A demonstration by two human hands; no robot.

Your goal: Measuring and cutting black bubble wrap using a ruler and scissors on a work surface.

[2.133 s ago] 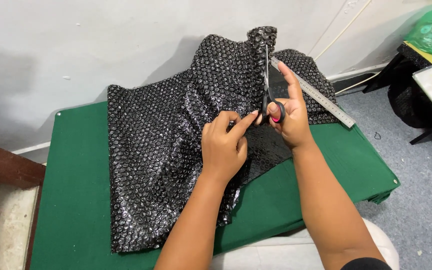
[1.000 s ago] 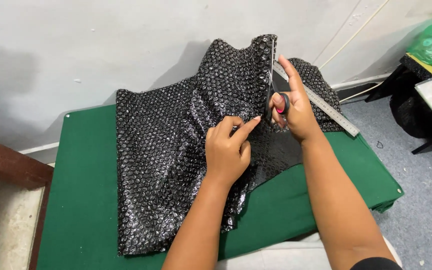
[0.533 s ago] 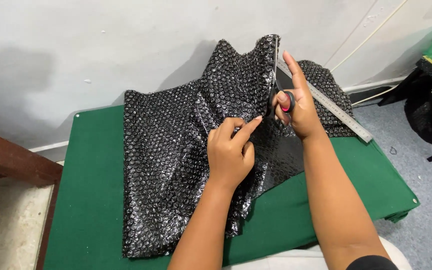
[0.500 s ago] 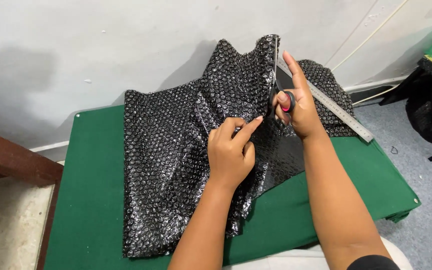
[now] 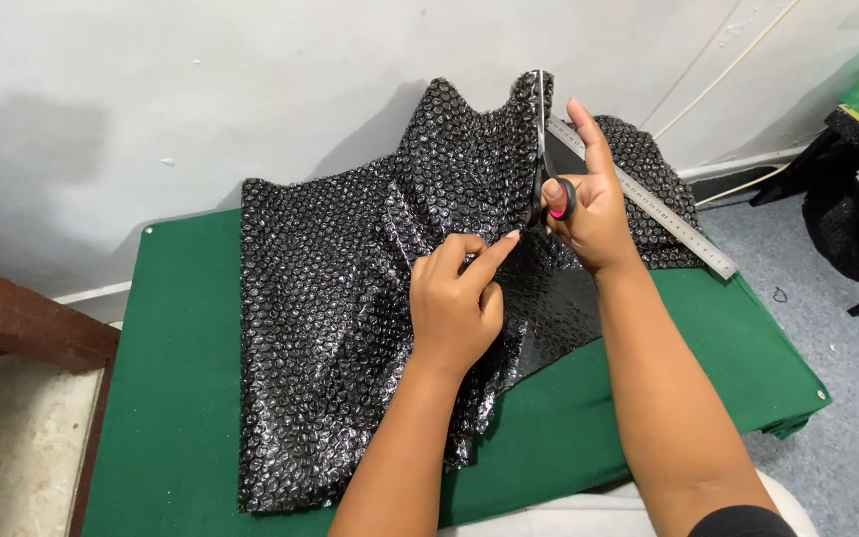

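Two bare hands work over a low desk (image 5: 181, 398) covered in green cloth, pushed against a pale wall at the far side. Most of the desk top is taken up by a large sheet of black bubble wrap (image 5: 340, 328). It lies flat at the near left, then bunches up and rises against the wall toward the far right, where its upper edge stands in two peaks.

Behind the wrap on the right, a long metal ruler (image 5: 663, 214) lies slanted, running from the far middle down toward the right edge of the desk, partly resting on the wrap.

Left hand (image 5: 454, 303) sits in the middle of the sheet, fingers curled, pinching a fold of the wrap between thumb and forefinger.

Right hand (image 5: 594, 204) is just beside it on the far right, closed around the black loops of a pair of scissors (image 5: 546, 149) with a pink lining. Its forefinger is stretched out along the tool. The blades point away up the raised part of the wrap, standing nearly upright along a slit in the sheet.
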